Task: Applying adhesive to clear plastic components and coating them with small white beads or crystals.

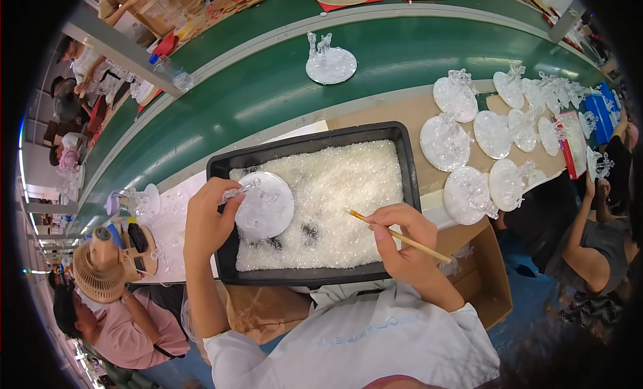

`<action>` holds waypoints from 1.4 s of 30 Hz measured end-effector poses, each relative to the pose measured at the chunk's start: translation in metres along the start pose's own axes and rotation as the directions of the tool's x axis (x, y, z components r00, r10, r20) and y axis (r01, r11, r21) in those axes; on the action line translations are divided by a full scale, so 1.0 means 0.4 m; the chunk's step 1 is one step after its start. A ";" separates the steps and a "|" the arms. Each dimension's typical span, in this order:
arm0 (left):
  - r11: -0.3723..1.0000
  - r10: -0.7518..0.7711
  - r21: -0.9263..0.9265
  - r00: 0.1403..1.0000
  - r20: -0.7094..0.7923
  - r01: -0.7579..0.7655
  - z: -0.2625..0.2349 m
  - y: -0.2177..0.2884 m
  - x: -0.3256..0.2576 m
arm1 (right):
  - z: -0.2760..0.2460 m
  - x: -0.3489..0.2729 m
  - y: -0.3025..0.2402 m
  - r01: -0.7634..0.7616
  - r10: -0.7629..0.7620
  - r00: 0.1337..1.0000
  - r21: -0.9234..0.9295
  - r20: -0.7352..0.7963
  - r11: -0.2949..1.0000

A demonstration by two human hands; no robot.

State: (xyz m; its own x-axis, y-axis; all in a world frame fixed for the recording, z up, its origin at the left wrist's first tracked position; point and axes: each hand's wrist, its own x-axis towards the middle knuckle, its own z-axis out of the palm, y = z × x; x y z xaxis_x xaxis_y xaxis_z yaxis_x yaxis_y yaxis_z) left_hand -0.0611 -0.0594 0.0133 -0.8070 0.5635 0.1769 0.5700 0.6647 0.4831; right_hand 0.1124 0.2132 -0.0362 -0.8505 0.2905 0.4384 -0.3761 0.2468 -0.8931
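Head view: Two bare hands work over a black tray (315, 278) of glittering, whitish granules (355, 181) beside a green conveyor belt (261, 94). The left hand (218, 208) grasps a round white disc (264, 208) by the clear ornament (250, 186) at its edge, with thumb and fingers pinched together; the disc sits over the left side of the tray, though whether its underside touches the granules cannot be told. The right hand (407, 240) grips a slim brush (423, 249) with a pale wooden handle, its tip pointing left above the granules. Dark patches of tray floor show through just below the disc. To the right, sparkling white discs (445, 143) topped with clear figures cluster on the brown tabletop (382, 113). Another disc with upright clear figures (331, 65) stands on the belt beyond the tray. A beige fan (99, 273) stands at left, near a co-worker in a pink top (134, 322), while an open cardboard box (494, 288) sits below the tray's right end.
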 end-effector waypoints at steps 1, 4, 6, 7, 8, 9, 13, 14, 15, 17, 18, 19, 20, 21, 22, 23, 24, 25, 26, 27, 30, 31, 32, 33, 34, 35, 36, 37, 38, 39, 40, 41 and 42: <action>0.998 0.062 0.017 0.997 -0.038 -0.062 -0.007 0.018 0.007 | -0.001 0.001 0.005 -0.001 0.001 1.000 -0.001 0.002 1.000; 0.985 0.173 0.038 0.976 -0.128 -0.170 -0.013 0.077 0.036 | -0.003 0.004 0.010 0.047 -0.047 0.999 -0.055 0.007 0.997; 0.975 0.222 0.043 0.958 -0.181 -0.218 0.007 0.100 0.059 | -0.001 0.003 0.007 0.016 -0.018 0.998 -0.040 -0.056 0.999; 0.963 0.265 0.010 0.940 -0.217 -0.269 0.021 0.106 0.066 | -0.001 0.001 0.006 0.016 -0.018 0.999 -0.042 -0.050 0.999; 0.947 0.306 -0.021 0.917 -0.255 -0.321 0.031 0.106 0.071 | -0.001 -0.003 0.005 0.009 -0.011 0.998 -0.028 -0.061 1.000; 0.947 0.303 -0.024 0.917 -0.259 -0.320 0.041 0.098 0.071 | -0.002 -0.005 0.004 0.003 -0.004 0.997 -0.015 -0.073 1.000; 0.891 0.407 -0.088 0.868 -0.283 -0.446 0.076 0.068 0.066 | -0.010 -0.010 0.008 -0.079 0.079 0.997 0.042 -0.002 0.996; 0.851 0.514 -0.001 0.834 -0.202 -0.525 0.065 0.066 0.063 | -0.016 -0.007 0.008 -0.058 0.058 0.998 0.006 0.030 0.998; 0.795 0.607 0.076 0.787 -0.109 -0.602 0.059 0.065 0.059 | -0.025 -0.001 0.009 -0.037 0.039 0.997 -0.029 0.063 0.999; 0.666 0.746 0.167 0.651 -0.139 -0.727 0.065 0.071 0.042 | -0.036 0.019 0.011 -0.078 0.078 0.997 -0.002 -0.019 0.997; 0.546 0.837 0.288 0.529 -0.139 -0.787 0.065 0.099 0.024 | -0.037 0.034 0.011 -0.136 0.143 0.984 0.071 -0.107 0.988; 0.414 0.908 0.402 0.401 -0.120 -0.817 0.063 0.121 0.006 | -0.034 0.079 0.001 -0.056 0.073 0.978 0.090 -0.194 0.994; 0.238 0.969 0.512 0.241 -0.061 -0.825 0.068 0.114 0.001 | -0.020 0.121 -0.010 0.023 0.007 0.962 0.104 -0.272 0.994; 0.248 0.966 0.499 0.251 -0.064 -0.830 0.071 0.113 0.002 | -0.014 0.135 -0.032 0.004 0.024 0.963 0.103 -0.270 0.995; 0.058 0.994 0.569 0.099 0.042 -0.820 0.074 0.122 0.021 | -0.020 0.151 -0.056 0.079 -0.075 0.989 -0.028 0.124 0.996; -0.135 0.986 0.621 -0.040 0.164 -0.772 0.075 0.124 0.027 | -0.021 0.164 -0.061 0.197 -0.117 0.850 -0.104 0.513 0.975; -0.147 0.979 0.620 -0.025 0.201 -0.771 0.078 0.122 0.022 | -0.036 0.172 -0.054 0.122 -0.048 0.899 -0.144 0.436 0.982; -0.148 0.980 0.615 -0.029 0.199 -0.774 0.079 0.119 0.022 | -0.053 0.185 -0.043 0.045 0.021 0.937 -0.180 0.349 0.983; -0.098 0.983 0.588 0.015 0.184 -0.803 0.081 0.119 0.017 | -0.061 0.203 -0.015 0.084 -0.069 0.993 -0.158 0.095 0.984; -0.046 0.983 0.560 0.061 0.171 -0.827 0.081 0.118 0.009 | -0.059 0.203 -0.007 0.081 -0.066 0.993 -0.155 0.098 0.985; 0.259 0.955 0.442 0.295 0.014 -0.859 0.077 0.126 -0.007 | -0.035 0.196 -0.012 0.145 -0.123 0.969 -0.091 0.213 0.985; 0.453 0.890 0.358 0.441 -0.121 -0.816 0.080 0.126 -0.008 | -0.033 0.186 -0.021 0.143 -0.122 0.968 -0.086 0.219 0.986; 0.596 0.802 0.276 0.573 -0.166 -0.754 0.075 0.123 -0.004 | -0.036 0.174 -0.032 0.132 -0.078 0.963 -0.199 0.258 0.971; 0.602 0.798 0.278 0.580 -0.166 -0.749 0.080 0.108 -0.004 | -0.039 0.166 -0.036 0.125 -0.031 0.956 -0.309 0.292 0.943; 0.775 0.632 0.168 0.747 -0.204 -0.610 0.095 0.085 -0.002 | -0.044 0.161 -0.029 0.125 -0.030 0.955 -0.306 0.296 0.944; 0.902 0.429 0.052 0.877 -0.215 -0.429 0.106 0.065 -0.002 | -0.047 0.157 -0.024 0.272 0.005 0.893 -0.549 0.449 0.791; 0.905 0.423 0.054 0.881 -0.215 -0.421 0.116 0.047 0.001 | -0.045 0.152 -0.017 0.435 0.087 0.815 -0.705 0.573 0.560; 0.940 0.326 -0.032 0.926 -0.191 -0.338 0.126 0.033 0.005 | -0.037 0.143 -0.010 0.435 0.089 0.814 -0.703 0.575 0.563; 0.962 0.229 -0.115 0.961 -0.158 -0.248 0.130 0.025 0.009 | -0.023 0.130 0.002 0.519 0.233 0.740 -0.756 0.631 0.399; 0.963 0.225 -0.115 0.962 -0.156 -0.243 0.126 0.025 0.012 | -0.007 0.117 0.014 0.609 0.385 0.660 -0.759 0.645 0.229; 0.986 0.121 -0.114 0.992 -0.033 -0.124 0.121 0.026 0.016 | 0.010 0.105 0.034 0.608 0.388 0.657 -0.759 0.646 0.235; 0.995 0.019 -0.101 0.996 0.086 -0.010 0.118 0.029 0.024 | 0.026 0.102 0.052 0.610 0.476 0.640 -0.775 0.604 0.163; 0.994 0.022 -0.105 0.996 0.086 -0.013 0.124 0.028 0.029 | 0.040 0.100 0.068 0.614 0.559 0.620 -0.784 0.551 0.091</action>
State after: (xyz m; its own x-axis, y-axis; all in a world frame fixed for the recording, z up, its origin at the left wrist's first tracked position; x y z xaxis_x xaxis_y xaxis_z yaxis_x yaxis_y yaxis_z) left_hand -0.0562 -0.0211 -0.0216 -0.7777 0.6184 0.1127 0.5609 0.6019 0.5684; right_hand 0.0625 0.2168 -0.0446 -0.9400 -0.1912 -0.2825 -0.2686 0.9254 0.2674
